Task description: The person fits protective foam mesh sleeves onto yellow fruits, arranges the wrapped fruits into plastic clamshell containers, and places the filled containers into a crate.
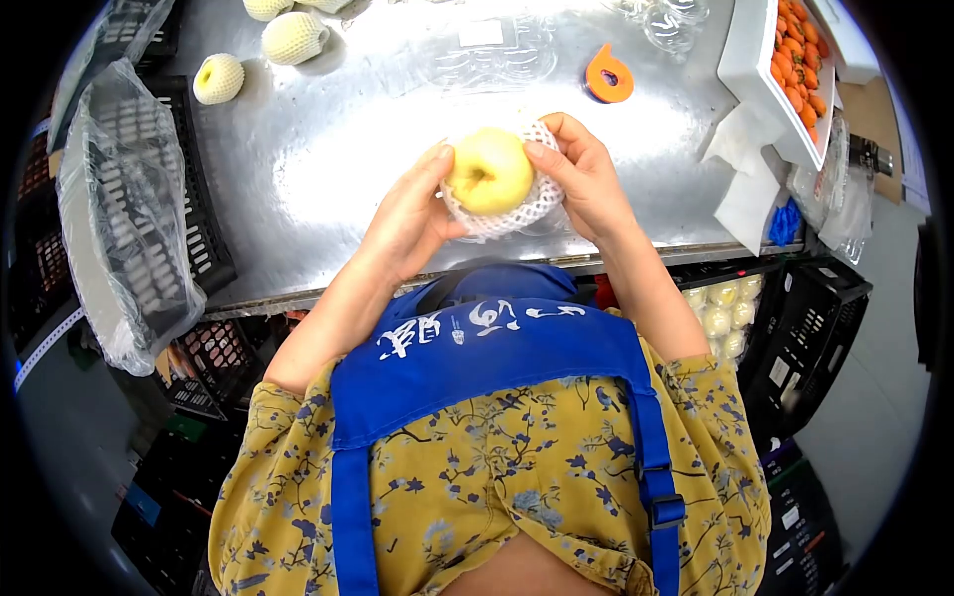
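Note:
Between my two hands is a yellow apple, its dimpled end turned up toward me. A white foam net sleeve wraps its lower and right sides, leaving the top bare. My left hand grips the fruit from the left, thumb near its upper edge. On the other side my right hand pinches the net, with the thumb against the apple. Both hands are above the metal table, close to its front edge. The undersides of the fruit and some fingertips are hidden.
Several net-wrapped fruits sit at the back left. Clear plastic packs and an orange tape dispenser lie farther back. A white box of small orange fruits stands right. Black crates with plastic film flank the left.

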The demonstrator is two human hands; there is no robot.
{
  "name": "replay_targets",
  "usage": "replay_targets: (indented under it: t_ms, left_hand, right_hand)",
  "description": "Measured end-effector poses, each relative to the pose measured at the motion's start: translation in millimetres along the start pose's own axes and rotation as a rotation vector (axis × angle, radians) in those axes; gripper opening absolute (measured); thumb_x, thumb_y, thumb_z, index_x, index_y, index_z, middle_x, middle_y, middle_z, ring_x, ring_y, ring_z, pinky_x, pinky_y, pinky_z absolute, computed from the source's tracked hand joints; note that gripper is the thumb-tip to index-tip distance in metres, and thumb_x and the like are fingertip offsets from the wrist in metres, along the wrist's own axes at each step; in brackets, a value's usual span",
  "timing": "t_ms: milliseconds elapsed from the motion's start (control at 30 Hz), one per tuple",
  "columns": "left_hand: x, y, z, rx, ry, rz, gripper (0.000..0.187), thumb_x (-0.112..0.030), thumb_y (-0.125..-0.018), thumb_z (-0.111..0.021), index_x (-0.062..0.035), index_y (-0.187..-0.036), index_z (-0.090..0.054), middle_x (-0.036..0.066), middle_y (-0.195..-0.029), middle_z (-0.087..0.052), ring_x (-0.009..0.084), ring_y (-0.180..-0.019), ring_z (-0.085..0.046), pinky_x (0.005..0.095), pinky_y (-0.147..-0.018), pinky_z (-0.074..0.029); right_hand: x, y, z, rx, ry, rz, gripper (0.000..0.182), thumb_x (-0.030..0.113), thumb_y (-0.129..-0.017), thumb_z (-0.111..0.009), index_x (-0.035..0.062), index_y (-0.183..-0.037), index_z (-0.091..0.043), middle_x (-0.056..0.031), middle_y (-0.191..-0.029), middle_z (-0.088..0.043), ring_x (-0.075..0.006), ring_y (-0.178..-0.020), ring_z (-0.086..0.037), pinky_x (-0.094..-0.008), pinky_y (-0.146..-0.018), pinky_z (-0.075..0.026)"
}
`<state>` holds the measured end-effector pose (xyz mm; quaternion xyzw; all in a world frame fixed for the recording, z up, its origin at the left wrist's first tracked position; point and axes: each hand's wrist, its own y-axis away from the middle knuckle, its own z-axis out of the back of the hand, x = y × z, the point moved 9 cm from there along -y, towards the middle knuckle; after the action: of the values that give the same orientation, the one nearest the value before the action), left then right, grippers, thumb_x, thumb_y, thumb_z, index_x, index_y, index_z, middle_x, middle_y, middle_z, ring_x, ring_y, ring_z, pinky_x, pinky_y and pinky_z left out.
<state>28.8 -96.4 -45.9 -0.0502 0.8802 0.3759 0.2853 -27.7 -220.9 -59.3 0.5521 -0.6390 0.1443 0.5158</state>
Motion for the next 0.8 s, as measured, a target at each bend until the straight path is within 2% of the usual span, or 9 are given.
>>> replay_targets:
  t_ms: [167,267,367,400,467,567,633,700,800]
  left_hand:
    - [5.6,-1.0,8.3,-0.007,-0.043,0.038,0.052,-0.038,-0.095,-0.040,-0.0008,-0.130,-0.034,0.017,-0.121,-0.050,0.0250,-0.108,-0.056,0.0396,-0.079,-0.056]
    - [3.8,2.0,6.9,0.018,-0.191,-0.019,0.059,-0.033,-0.087,-0.057,-0.0003,-0.130,-0.032,0.017,-0.118,-0.051,0.0262,-0.106,-0.055,0.0400,-0.076,-0.055]
    - [12.4,1.7,21.0,-0.062,-0.215,-0.083,0.061,-0.024,-0.083,-0.063,-0.0004,-0.130,-0.032,0.017,-0.118,-0.051,0.0256,-0.105,-0.056,0.0387,-0.076,-0.055]
    - [20.9,2.6,28.5,-0.050,-0.152,-0.028,0.060,-0.023,-0.082,-0.062,-0.0002,-0.129,-0.032,0.017,-0.118,-0.051,0.0251,-0.105,-0.056,0.0377,-0.078,-0.054]
    - [35.4,9.0,43.1,-0.024,-0.024,0.088,0.057,-0.019,-0.082,-0.061,0.0002,-0.128,-0.032,0.016,-0.118,-0.051,0.0240,-0.104,-0.056,0.0355,-0.081,-0.053]
    - [52.2,17.5,42.0,-0.045,-0.075,0.149,0.054,-0.018,-0.083,-0.060,-0.0024,-0.129,-0.036,0.015,-0.118,-0.052,0.0226,-0.104,-0.056,0.0361,-0.084,-0.051]
    - [62.9,16.8,40.2,-0.049,-0.211,0.112,0.052,-0.029,-0.086,-0.058,-0.0063,-0.129,-0.038,0.016,-0.117,-0.052,0.0233,-0.104,-0.057,0.0415,-0.082,-0.052]
    - [63.0,18.5,36.9,0.024,-0.019,0.166,0.057,-0.041,-0.090,-0.047,-0.0033,-0.131,-0.036,0.017,-0.117,-0.053,0.0249,-0.104,-0.058,0.0404,-0.083,-0.052]
    - [43.8,15.9,52.6,-0.061,0.001,0.085,0.058,-0.048,-0.094,-0.035,-0.0029,-0.132,-0.036,0.018,-0.116,-0.054,0.0261,-0.107,-0.055,0.0388,-0.088,-0.048]
  right_hand:
    - [-5.4,0.7,4.5,-0.025,-0.064,-0.033,0.020,0.014,-0.087,-0.062,0.0055,-0.103,-0.055,-0.0026,-0.088,-0.063,-0.0065,-0.077,-0.057,-0.0212,-0.066,-0.046]
    - [-4.8,3.4,-0.3,-0.045,0.011,-0.004,0.024,0.012,-0.085,-0.062,0.0040,-0.106,-0.055,-0.0029,-0.088,-0.062,-0.0066,-0.076,-0.057,-0.0214,-0.065,-0.046]
    - [13.4,35.0,-25.7,0.014,0.614,0.084,0.034,0.008,-0.081,-0.064,0.0032,-0.113,-0.053,-0.0045,-0.089,-0.059,-0.0075,-0.079,-0.058,-0.0224,-0.067,-0.047]
    - [10.2,47.6,-43.8,0.230,0.250,-0.177,0.048,0.009,-0.074,-0.069,0.0035,-0.118,-0.050,-0.0060,-0.095,-0.056,-0.0099,-0.081,-0.058,-0.0228,-0.070,-0.047]
    - [9.6,55.5,-36.1,0.355,0.335,-0.009,0.060,0.015,-0.068,-0.075,0.0057,-0.121,-0.049,-0.0100,-0.107,-0.053,-0.0186,-0.094,-0.058,-0.0287,-0.081,-0.047]
    - [39.2,57.3,-54.3,0.218,0.918,0.495,0.068,0.019,-0.063,-0.079,0.0069,-0.123,-0.048,-0.0135,-0.117,-0.049,-0.0275,-0.108,-0.052,-0.0356,-0.091,-0.043]
    - [17.3,52.6,-68.3,0.298,0.954,0.447,0.073,0.020,-0.062,-0.079,0.0075,-0.125,-0.046,-0.0151,-0.119,-0.048,-0.0304,-0.113,-0.047,-0.0384,-0.095,-0.041]
    - [4.8,44.8,-67.0,0.329,0.929,0.473,0.073,0.020,-0.059,-0.080,0.0072,-0.123,-0.045,-0.0153,-0.119,-0.048,-0.0310,-0.114,-0.047,-0.0384,-0.095,-0.041]
    - [-3.6,7.6,-29.0,0.112,0.481,0.129,0.067,0.022,-0.059,-0.079,0.0068,-0.116,-0.048,-0.0154,-0.117,-0.049,-0.0308,-0.112,-0.048,-0.0387,-0.092,-0.042]
